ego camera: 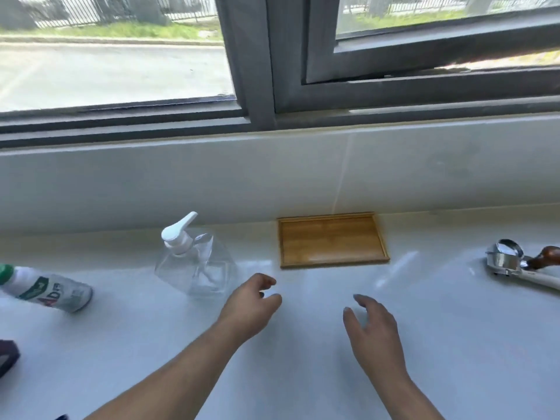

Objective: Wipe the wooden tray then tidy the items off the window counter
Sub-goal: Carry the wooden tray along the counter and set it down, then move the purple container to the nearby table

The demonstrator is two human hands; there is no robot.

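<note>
A small rectangular wooden tray (333, 241) lies flat and bare on the white window counter (303, 344), pushed against the back wall. My left hand (251, 307) hovers over the counter in front of the tray's left corner, fingers loosely curled, holding nothing. My right hand (372, 331) hovers below the tray's right half, fingers spread, also holding nothing. A clear pump bottle (194, 265) stands just left of my left hand. A white and green bottle (45, 291) lies on its side at the far left. A metal coffee portafilter (515, 265) with a brown handle rests at the far right.
A dark object (7, 356) pokes in at the left edge. The tiled wall (272, 177) rises behind the counter to a grey window frame (257, 86), whose right sash is tilted open.
</note>
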